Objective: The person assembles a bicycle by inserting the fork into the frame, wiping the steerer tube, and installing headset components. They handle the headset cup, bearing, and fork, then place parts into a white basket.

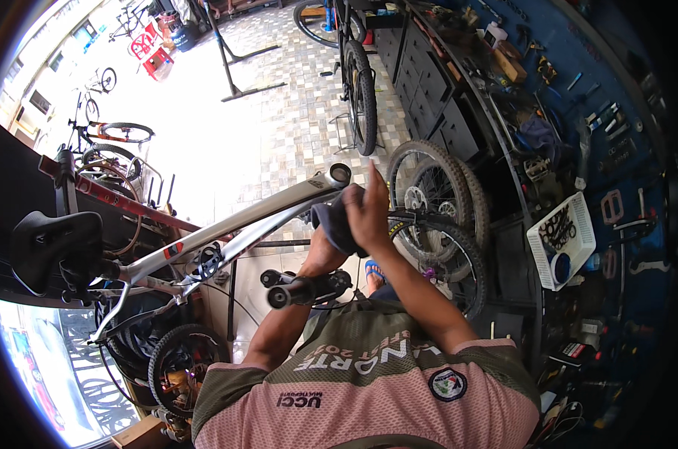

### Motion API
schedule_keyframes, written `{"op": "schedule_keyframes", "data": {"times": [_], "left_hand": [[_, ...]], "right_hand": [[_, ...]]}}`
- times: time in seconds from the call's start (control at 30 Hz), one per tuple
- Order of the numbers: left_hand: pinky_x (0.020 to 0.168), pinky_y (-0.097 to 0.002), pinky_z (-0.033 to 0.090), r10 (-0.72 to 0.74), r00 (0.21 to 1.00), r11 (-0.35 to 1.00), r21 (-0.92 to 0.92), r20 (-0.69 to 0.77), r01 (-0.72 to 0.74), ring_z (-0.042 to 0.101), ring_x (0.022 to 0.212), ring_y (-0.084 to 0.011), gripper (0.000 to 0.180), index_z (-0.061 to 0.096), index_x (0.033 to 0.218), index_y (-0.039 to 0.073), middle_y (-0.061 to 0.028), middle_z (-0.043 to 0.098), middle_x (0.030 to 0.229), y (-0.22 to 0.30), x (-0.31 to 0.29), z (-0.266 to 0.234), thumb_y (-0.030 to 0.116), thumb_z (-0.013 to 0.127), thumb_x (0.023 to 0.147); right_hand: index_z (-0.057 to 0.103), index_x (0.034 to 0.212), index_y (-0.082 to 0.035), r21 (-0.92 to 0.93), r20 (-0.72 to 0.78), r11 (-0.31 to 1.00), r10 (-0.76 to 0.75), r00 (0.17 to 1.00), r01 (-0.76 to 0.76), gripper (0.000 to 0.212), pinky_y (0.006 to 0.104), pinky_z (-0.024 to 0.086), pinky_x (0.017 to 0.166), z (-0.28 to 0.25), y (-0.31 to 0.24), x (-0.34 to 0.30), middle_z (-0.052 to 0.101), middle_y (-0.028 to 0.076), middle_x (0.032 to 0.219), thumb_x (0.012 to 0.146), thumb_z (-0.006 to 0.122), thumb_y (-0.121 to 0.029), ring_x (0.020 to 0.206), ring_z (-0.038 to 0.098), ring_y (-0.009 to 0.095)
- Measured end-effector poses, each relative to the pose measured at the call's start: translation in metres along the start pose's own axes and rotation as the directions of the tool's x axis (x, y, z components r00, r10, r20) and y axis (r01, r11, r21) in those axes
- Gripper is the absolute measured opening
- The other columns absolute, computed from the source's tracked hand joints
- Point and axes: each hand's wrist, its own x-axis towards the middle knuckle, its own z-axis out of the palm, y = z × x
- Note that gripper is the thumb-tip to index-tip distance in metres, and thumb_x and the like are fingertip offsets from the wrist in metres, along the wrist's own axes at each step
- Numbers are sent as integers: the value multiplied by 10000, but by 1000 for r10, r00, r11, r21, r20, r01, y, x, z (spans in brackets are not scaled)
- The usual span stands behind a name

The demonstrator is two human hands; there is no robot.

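Note:
In front of my chest, my left hand (pixel 324 253) is closed on a dark cloth (pixel 340 223). My right hand (pixel 370 213) grips the same cloth from the other side, with one finger pointing up; its other fingers are partly hidden. Whether something sits inside the cloth cannot be made out. Just beyond my hands is the open head tube (pixel 339 175) of a silver bicycle frame (pixel 234 224), which slants down to the left. Below my left wrist a black part with round tube ends (pixel 301 289), resembling a fork crown, lies across my forearm.
A black saddle (pixel 54 251) tops the frame at left. Bicycle wheels (pixel 429 194) lean against black drawers (pixel 421 82) at right. A white basket of parts (pixel 562 241) sits on the cluttered bench. A repair stand base (pixel 253 91) and a parked bike (pixel 360 97) stand ahead.

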Motion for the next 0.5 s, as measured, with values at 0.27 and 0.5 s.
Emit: {"op": "schedule_keyframes", "data": {"times": [0.27, 0.5], "left_hand": [[1008, -526, 487, 176, 959, 123, 962, 222, -245, 614, 1163, -488, 514, 602, 1378, 2, -272, 681, 1270, -25, -8, -42, 57, 728, 883], [1074, -473, 508, 113, 990, 632, 763, 82, -136, 648, 1251, -394, 495, 590, 1413, 35, -193, 706, 1281, -16, -3, -26, 138, 674, 936]], "right_hand": [[305, 1643, 66, -141, 383, 888, -359, 851, 438, 742, 535, 302, 1252, 1, 18, -26, 420, 253, 1637, 955, 537, -85, 1560, 341, 439], [260, 1734, -188, 232, 686, 903, -415, 597, 361, 922, 568, 241, 1288, -34, 15, -10, 223, 191, 1759, 896, 646, -181, 1620, 225, 444]]}}
